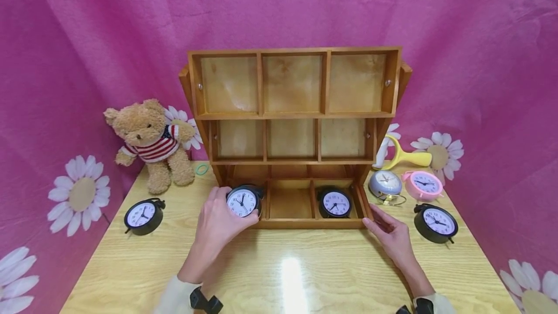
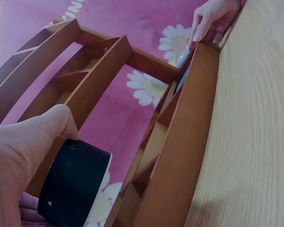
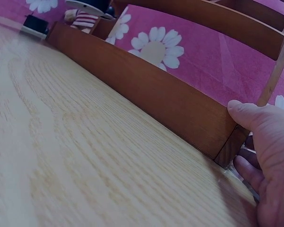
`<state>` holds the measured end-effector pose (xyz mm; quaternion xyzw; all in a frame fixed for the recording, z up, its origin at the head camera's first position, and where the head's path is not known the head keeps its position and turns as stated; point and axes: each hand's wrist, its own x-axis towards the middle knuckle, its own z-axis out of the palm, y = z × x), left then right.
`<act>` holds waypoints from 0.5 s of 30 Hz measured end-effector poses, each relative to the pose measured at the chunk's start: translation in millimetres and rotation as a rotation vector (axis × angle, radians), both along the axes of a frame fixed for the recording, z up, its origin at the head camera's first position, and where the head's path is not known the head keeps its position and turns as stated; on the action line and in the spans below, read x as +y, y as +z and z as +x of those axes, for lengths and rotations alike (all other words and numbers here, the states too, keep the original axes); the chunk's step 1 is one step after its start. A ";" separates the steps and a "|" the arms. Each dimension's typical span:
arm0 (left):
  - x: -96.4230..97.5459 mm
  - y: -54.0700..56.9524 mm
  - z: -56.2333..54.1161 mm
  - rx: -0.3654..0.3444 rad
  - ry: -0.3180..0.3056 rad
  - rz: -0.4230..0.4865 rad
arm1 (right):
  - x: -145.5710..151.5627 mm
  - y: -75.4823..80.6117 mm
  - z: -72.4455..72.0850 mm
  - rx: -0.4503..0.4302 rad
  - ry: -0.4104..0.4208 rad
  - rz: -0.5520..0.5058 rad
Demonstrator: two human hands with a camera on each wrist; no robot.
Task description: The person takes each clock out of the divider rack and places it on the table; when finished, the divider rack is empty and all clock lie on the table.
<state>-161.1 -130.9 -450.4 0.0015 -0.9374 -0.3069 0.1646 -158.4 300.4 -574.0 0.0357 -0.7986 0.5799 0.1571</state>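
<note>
My left hand (image 1: 222,217) grips a round black alarm clock (image 1: 242,201) by its rim, thumb on one side and fingers on the other. In the left wrist view the black side of this clock (image 2: 75,184) shows above the lowest tier, at its left compartment. My right hand (image 1: 392,234) holds the front right corner of the wooden tiered shelf (image 1: 296,224). In the right wrist view its thumb presses the front board (image 3: 179,104), with the other fingers round the side. Another black alarm clock (image 1: 334,203) lies face up in the lowest tier's right compartment.
A black alarm clock (image 1: 144,216) and a teddy bear (image 1: 150,144) are at left, near a green ring (image 1: 202,169). To the right are a blue-grey clock (image 1: 385,183), a pink alarm clock (image 1: 423,185), another black alarm clock (image 1: 436,223) and a yellow-handled object (image 1: 414,158).
</note>
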 end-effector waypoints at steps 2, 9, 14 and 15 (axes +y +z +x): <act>-6.3 -0.8 1.0 -0.009 0.008 0.004 | 0.8 -0.1 -0.1 0.000 -0.003 0.002; -32.0 -3.1 4.1 -0.004 0.059 0.024 | 1.1 -0.6 -0.8 0.001 0.003 -0.019; -48.5 -6.8 10.5 0.002 0.115 0.031 | 1.7 -0.5 -0.9 0.004 0.008 -0.017; -51.3 -7.1 11.5 0.005 0.126 0.032 | 1.9 -0.4 -0.7 0.005 0.007 -0.015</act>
